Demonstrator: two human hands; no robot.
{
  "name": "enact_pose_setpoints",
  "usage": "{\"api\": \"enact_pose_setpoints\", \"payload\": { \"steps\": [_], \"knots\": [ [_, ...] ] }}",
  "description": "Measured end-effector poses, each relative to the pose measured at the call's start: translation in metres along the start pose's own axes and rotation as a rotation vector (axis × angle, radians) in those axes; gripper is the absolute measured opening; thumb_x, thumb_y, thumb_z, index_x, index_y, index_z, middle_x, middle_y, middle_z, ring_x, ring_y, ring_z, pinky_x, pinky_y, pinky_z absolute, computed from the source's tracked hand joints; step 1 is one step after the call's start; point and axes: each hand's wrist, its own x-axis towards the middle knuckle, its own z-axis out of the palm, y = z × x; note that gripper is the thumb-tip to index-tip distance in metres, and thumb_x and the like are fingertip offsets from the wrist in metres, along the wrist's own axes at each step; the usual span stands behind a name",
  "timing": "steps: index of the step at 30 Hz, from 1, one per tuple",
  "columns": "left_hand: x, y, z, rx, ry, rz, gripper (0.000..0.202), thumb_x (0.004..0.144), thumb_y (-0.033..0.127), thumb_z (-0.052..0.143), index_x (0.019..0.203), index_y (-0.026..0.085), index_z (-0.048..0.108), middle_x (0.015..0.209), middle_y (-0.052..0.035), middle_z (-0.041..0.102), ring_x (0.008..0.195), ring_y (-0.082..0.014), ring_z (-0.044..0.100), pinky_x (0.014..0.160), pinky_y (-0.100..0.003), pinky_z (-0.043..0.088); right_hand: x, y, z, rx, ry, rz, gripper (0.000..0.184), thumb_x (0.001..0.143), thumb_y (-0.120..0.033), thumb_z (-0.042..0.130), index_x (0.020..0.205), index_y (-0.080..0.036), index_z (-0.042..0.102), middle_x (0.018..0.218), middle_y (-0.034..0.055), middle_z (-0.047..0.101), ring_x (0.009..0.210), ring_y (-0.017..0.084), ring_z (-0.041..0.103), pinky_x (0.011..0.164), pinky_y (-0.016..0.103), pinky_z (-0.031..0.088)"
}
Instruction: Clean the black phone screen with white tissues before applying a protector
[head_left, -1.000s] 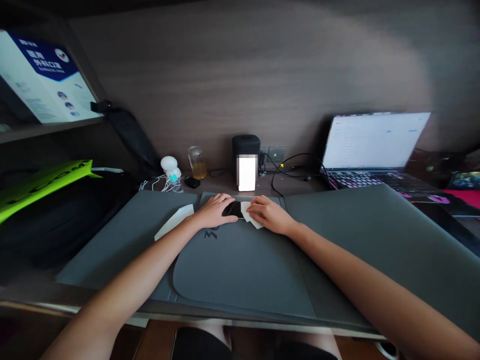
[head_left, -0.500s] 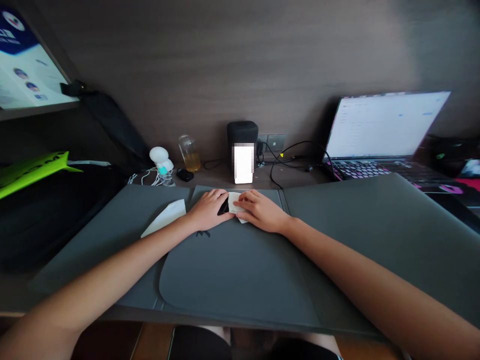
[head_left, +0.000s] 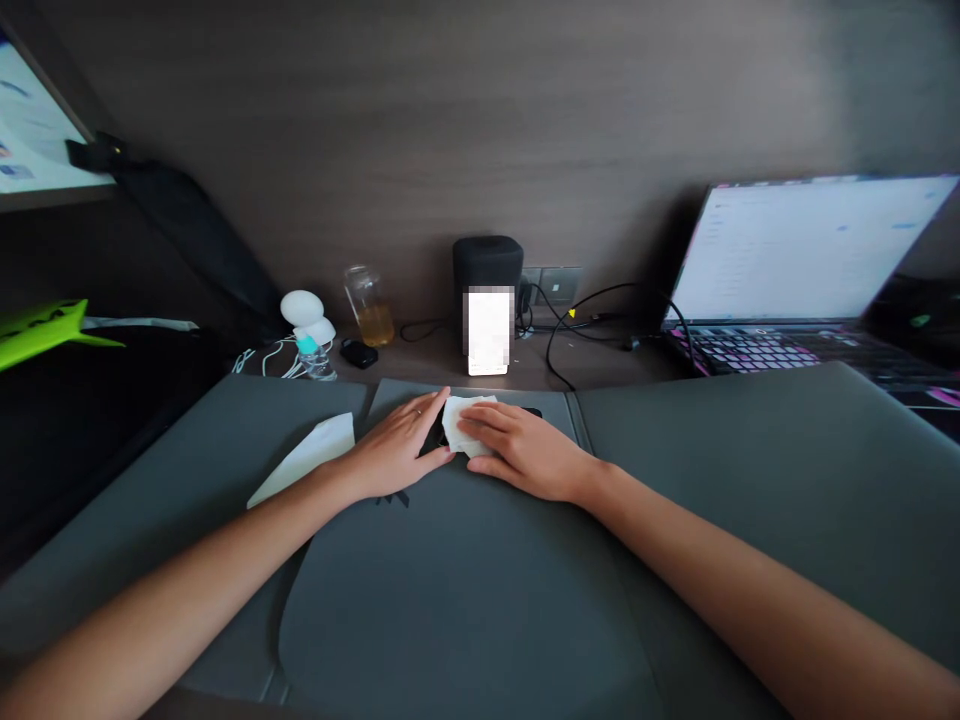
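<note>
The table (head_left: 424,362) was largely covered by a grey mat (head_left: 465,590). At two o'clock from the hands stood a laptop (head_left: 806,255), its screen text too small to read. At ten, only a slice of a printed box (head_left: 37,125) showed; the large lettering visible a second earlier had left the view. A black speaker (head_left: 487,262), its front blurred white, stood at twelve. The left hand (head_left: 397,445) and right hand (head_left: 529,455) almost met. Past nine, a green strip (head_left: 45,330) bore cropped, unreadable dark letters. At eleven, a clear bottle (head_left: 369,305) held some amber liquid. The black slab (head_left: 431,437) lay on the mat between the hands, its left end clasped in the left grip. A white tissue (head_left: 456,438), gripped beneath the right fingers, had shifted along it toward nine, nearly reaching the left fingertips.
</note>
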Motion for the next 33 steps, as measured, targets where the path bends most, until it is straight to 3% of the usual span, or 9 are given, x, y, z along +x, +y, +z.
{"api": "enact_pose_setpoints", "payload": {
  "steps": [4,9,14,24,33],
  "knots": [
    [0.0016,-0.0008,-0.0011,-0.033,-0.003,0.006,0.070,0.097,0.042,0.046,0.154,0.018,0.012,0.156,-0.0136,0.034,0.143,-0.0256,0.032,0.116,-0.042,0.030,0.0010,-0.0021,-0.0023,-0.021,-0.013,0.070,0.042,0.100,-0.044,0.043,0.121,-0.014,0.062,0.117,0.0135,0.063,0.108,0.027,0.058,0.098,0.046,0.048],
    [0.0015,-0.0011,-0.0040,-0.035,-0.012,0.023,0.063,0.099,0.041,0.044,0.154,0.022,0.018,0.157,-0.0108,0.033,0.143,-0.0255,0.032,0.116,-0.042,0.030,0.0014,-0.0032,-0.0049,0.007,0.000,0.026,0.044,0.097,-0.046,0.049,0.126,-0.015,0.058,0.122,0.0143,0.060,0.113,0.028,0.055,0.100,0.048,0.046],
    [0.0010,-0.0022,-0.0059,-0.036,-0.030,0.022,0.061,0.100,0.043,0.044,0.153,0.024,0.022,0.157,-0.0084,0.033,0.144,-0.0244,0.031,0.116,-0.040,0.030,-0.0004,0.0007,-0.0066,-0.001,0.027,0.107,0.028,0.099,-0.035,0.049,0.112,-0.016,0.065,0.109,0.0123,0.064,0.099,0.026,0.059,0.091,0.046,0.050],
    [0.0004,-0.0004,-0.0085,-0.034,-0.054,0.038,0.056,0.102,0.042,0.041,0.152,0.024,0.026,0.159,-0.0038,0.029,0.146,-0.0220,0.026,0.119,-0.038,0.025,-0.0057,0.0036,-0.0060,0.092,0.039,0.162,0.028,0.095,-0.032,0.057,0.119,-0.020,0.063,0.117,0.0107,0.062,0.108,0.026,0.055,0.096,0.049,0.046],
    [0.0020,-0.0027,-0.0053,-0.025,-0.021,0.040,0.053,0.101,0.044,0.043,0.150,0.026,0.030,0.155,-0.0050,0.037,0.144,-0.0228,0.032,0.117,-0.039,0.029,-0.0059,0.0058,-0.0053,0.200,0.014,0.086,0.034,0.097,-0.028,0.051,0.129,-0.019,0.058,0.122,0.0126,0.058,0.118,0.027,0.050,0.102,0.049,0.046]
  ]
}}
